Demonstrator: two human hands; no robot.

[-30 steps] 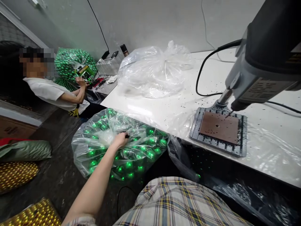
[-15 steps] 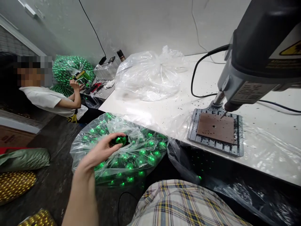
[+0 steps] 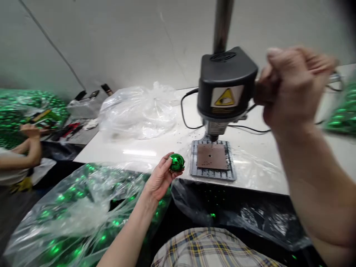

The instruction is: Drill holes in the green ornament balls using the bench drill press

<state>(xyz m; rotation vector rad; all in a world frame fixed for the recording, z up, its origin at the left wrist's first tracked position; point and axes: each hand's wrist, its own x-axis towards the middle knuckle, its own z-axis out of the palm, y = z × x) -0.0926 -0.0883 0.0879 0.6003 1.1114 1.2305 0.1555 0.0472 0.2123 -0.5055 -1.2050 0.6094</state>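
My left hand (image 3: 162,176) holds a shiny green ball (image 3: 177,162) between thumb and fingers, just left of the drill press base (image 3: 230,163). On that base lies a brown square plate (image 3: 213,156) with a small hole and dark chips. Above it is the black drill head (image 3: 227,79) with a yellow warning sign. My right hand (image 3: 294,81), blurred, is closed around a dark knob or handle at the head's right side. A clear plastic bag of green balls (image 3: 83,211) lies open at the lower left.
A crumpled clear bag (image 3: 139,111) lies on the white table (image 3: 111,150). At the left, a person's hand (image 3: 30,131) is near another bag of green balls (image 3: 16,107). More green balls (image 3: 343,111) sit in a bag at the far right. A black cable runs behind the drill.
My left hand has come up out of the bag with a green ball, over beside the drill base. My right hand has come into view at the drill handle. The view has turned right.
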